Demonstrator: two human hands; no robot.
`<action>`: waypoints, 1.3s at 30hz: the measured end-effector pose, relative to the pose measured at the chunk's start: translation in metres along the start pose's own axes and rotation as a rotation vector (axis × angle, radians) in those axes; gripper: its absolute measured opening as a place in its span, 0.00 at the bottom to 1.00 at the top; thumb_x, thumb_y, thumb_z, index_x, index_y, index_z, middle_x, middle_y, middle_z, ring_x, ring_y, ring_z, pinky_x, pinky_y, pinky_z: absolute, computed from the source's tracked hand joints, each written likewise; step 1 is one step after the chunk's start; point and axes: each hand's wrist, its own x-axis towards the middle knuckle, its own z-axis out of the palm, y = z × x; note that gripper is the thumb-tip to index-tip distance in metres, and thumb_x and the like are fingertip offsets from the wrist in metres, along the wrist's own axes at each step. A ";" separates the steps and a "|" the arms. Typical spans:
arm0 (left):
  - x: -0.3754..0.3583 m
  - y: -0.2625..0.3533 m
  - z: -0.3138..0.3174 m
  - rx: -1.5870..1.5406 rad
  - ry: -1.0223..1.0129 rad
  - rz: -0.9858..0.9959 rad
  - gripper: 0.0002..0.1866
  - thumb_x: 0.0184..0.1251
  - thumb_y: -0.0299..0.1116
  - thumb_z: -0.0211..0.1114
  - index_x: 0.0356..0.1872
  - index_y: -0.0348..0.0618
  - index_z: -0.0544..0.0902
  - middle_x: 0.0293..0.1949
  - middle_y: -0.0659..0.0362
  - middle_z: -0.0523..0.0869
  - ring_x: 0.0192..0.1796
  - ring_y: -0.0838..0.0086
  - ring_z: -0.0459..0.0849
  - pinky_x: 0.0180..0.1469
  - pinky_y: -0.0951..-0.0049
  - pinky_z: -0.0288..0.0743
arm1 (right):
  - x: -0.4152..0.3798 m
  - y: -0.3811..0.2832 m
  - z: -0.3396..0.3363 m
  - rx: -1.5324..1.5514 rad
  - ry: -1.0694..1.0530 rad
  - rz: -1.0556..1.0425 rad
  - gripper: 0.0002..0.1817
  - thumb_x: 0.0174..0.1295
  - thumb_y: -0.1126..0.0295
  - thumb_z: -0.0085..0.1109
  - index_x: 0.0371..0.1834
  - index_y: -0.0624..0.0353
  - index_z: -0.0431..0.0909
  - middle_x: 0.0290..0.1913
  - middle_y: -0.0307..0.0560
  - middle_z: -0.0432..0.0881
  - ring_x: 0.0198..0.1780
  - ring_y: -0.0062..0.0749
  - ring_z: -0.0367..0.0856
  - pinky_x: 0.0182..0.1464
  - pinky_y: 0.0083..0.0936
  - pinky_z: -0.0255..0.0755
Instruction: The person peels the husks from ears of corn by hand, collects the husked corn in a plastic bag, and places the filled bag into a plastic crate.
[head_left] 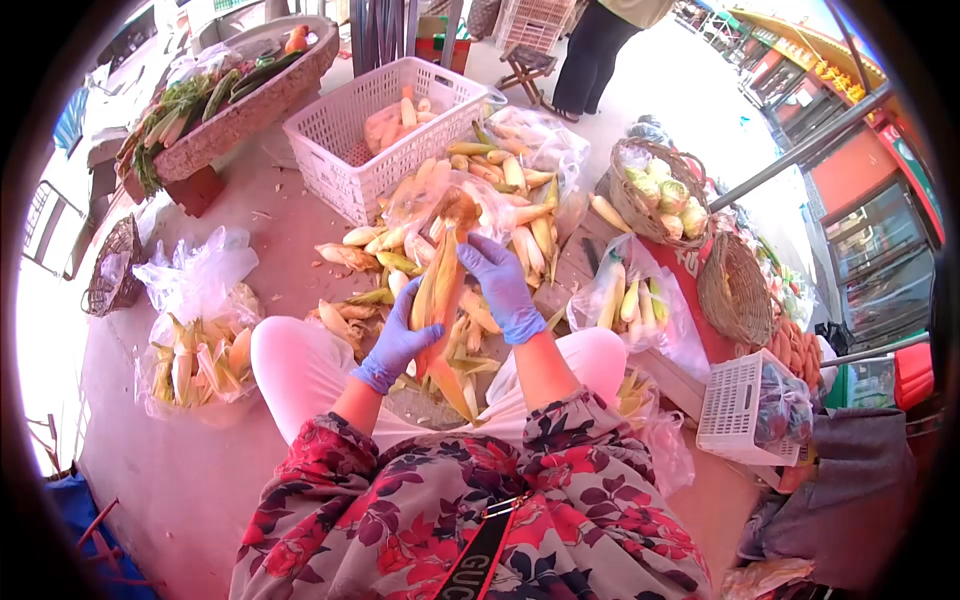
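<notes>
An ear of corn (437, 294) in loose yellowish husk stands tilted in front of my knees, its brown silk at the top. Around its lower part is wrapped my left hand (399, 340), in a blue-purple glove. My right hand (503, 285), gloved the same way, pinches the husk higher up on the right side; its fingertips are partly hidden. Behind and below lies a heap of corn ears (400, 240), some in husk, some pale and stripped. Clear plastic bags lie over part of it.
Beyond the heap stands a pale plastic crate (350, 185) holding stripped corn. A bag of husked corn (195, 362) sits left; another corn bag (640, 305) lies right. Wicker baskets (735, 290) and a white crate (735, 415) line the right. A person (590, 55) stands at the back.
</notes>
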 end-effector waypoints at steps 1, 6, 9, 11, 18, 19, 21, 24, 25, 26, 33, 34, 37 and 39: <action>-0.003 0.001 -0.001 0.017 -0.022 0.028 0.45 0.45 0.37 0.73 0.64 0.37 0.57 0.58 0.56 0.68 0.61 0.71 0.66 0.63 0.70 0.58 | -0.005 0.000 -0.002 0.060 -0.006 0.043 0.13 0.59 0.67 0.60 0.43 0.64 0.78 0.36 0.36 0.80 0.35 0.15 0.76 0.38 0.15 0.71; -0.008 0.022 0.013 0.052 0.080 0.151 0.29 0.53 0.31 0.69 0.58 0.43 0.70 0.50 0.62 0.75 0.50 0.78 0.73 0.53 0.76 0.67 | -0.030 0.025 -0.011 -0.309 -0.131 -0.191 0.09 0.56 0.74 0.61 0.39 0.61 0.77 0.33 0.35 0.78 0.33 0.12 0.72 0.35 0.13 0.69; 0.001 0.018 0.009 0.273 0.115 0.186 0.19 0.54 0.28 0.68 0.48 0.40 0.77 0.38 0.65 0.78 0.38 0.82 0.74 0.43 0.80 0.70 | -0.056 0.011 0.000 -0.428 -0.171 -0.314 0.10 0.55 0.73 0.61 0.40 0.63 0.78 0.29 0.35 0.79 0.29 0.13 0.71 0.33 0.14 0.68; 0.002 0.015 0.014 0.308 0.182 0.267 0.12 0.54 0.24 0.67 0.40 0.38 0.79 0.30 0.67 0.77 0.31 0.85 0.72 0.37 0.82 0.69 | -0.059 0.013 -0.005 -0.547 -0.161 -0.407 0.11 0.55 0.73 0.61 0.41 0.64 0.78 0.28 0.36 0.79 0.29 0.13 0.71 0.32 0.15 0.68; -0.010 0.029 0.029 0.070 0.185 0.175 0.13 0.52 0.22 0.68 0.40 0.38 0.78 0.32 0.66 0.78 0.34 0.81 0.76 0.39 0.80 0.71 | -0.072 0.005 0.000 -0.523 -0.103 -0.434 0.12 0.53 0.73 0.57 0.40 0.64 0.80 0.28 0.54 0.80 0.26 0.29 0.78 0.33 0.23 0.72; -0.010 0.029 0.025 0.102 0.144 0.161 0.14 0.51 0.21 0.68 0.40 0.38 0.78 0.33 0.66 0.78 0.34 0.81 0.76 0.39 0.80 0.72 | -0.071 0.009 -0.001 -0.571 -0.107 -0.470 0.12 0.53 0.73 0.57 0.40 0.64 0.80 0.29 0.55 0.80 0.27 0.33 0.79 0.33 0.25 0.72; -0.007 0.026 0.021 0.269 0.156 0.267 0.14 0.49 0.21 0.69 0.39 0.38 0.78 0.34 0.65 0.76 0.35 0.80 0.76 0.39 0.80 0.72 | -0.070 0.016 0.000 -0.665 -0.120 -0.540 0.12 0.52 0.74 0.57 0.40 0.64 0.80 0.30 0.56 0.81 0.28 0.39 0.80 0.34 0.27 0.73; -0.009 0.023 0.020 0.466 0.210 0.327 0.14 0.49 0.19 0.67 0.39 0.37 0.77 0.34 0.65 0.75 0.37 0.80 0.76 0.40 0.81 0.72 | -0.073 0.020 0.005 -0.596 -0.074 -0.524 0.12 0.50 0.76 0.58 0.39 0.67 0.78 0.31 0.56 0.81 0.31 0.39 0.81 0.35 0.27 0.73; -0.010 0.024 0.021 0.523 0.235 0.330 0.13 0.50 0.19 0.66 0.39 0.37 0.77 0.34 0.65 0.75 0.38 0.81 0.76 0.41 0.81 0.72 | -0.072 0.021 0.006 -0.614 -0.062 -0.544 0.12 0.50 0.76 0.57 0.39 0.67 0.78 0.31 0.56 0.81 0.31 0.39 0.81 0.35 0.27 0.73; -0.009 0.023 0.022 0.473 0.258 0.316 0.13 0.49 0.19 0.67 0.38 0.37 0.77 0.34 0.64 0.74 0.38 0.80 0.75 0.39 0.80 0.71 | -0.070 0.023 0.006 -0.631 -0.050 -0.564 0.12 0.50 0.76 0.57 0.39 0.67 0.78 0.31 0.56 0.81 0.31 0.39 0.81 0.35 0.27 0.73; -0.007 0.025 0.020 0.502 0.270 0.390 0.09 0.53 0.25 0.65 0.35 0.35 0.77 0.35 0.59 0.73 0.38 0.73 0.74 0.41 0.77 0.69 | -0.071 0.022 0.016 -0.768 0.062 -0.636 0.09 0.51 0.76 0.58 0.35 0.66 0.77 0.29 0.54 0.80 0.29 0.37 0.81 0.32 0.27 0.72; -0.005 0.024 0.020 0.485 0.251 0.374 0.09 0.54 0.26 0.64 0.35 0.34 0.77 0.35 0.58 0.73 0.38 0.73 0.74 0.42 0.77 0.69 | -0.065 0.029 0.017 -0.725 0.100 -0.640 0.08 0.51 0.76 0.58 0.34 0.66 0.77 0.27 0.54 0.80 0.28 0.36 0.80 0.31 0.27 0.72; -0.014 0.020 0.026 0.473 0.063 0.492 0.10 0.59 0.30 0.62 0.37 0.35 0.76 0.35 0.61 0.72 0.39 0.73 0.72 0.46 0.79 0.65 | -0.038 0.048 0.002 -0.643 0.274 -0.467 0.07 0.54 0.72 0.57 0.30 0.66 0.76 0.23 0.53 0.78 0.24 0.32 0.78 0.29 0.27 0.70; -0.026 0.029 0.043 0.195 0.106 0.359 0.11 0.63 0.33 0.61 0.40 0.37 0.75 0.35 0.64 0.73 0.38 0.77 0.71 0.47 0.83 0.63 | -0.020 0.056 -0.016 -0.489 0.398 -0.323 0.11 0.55 0.67 0.55 0.25 0.66 0.74 0.21 0.52 0.77 0.23 0.36 0.77 0.28 0.31 0.69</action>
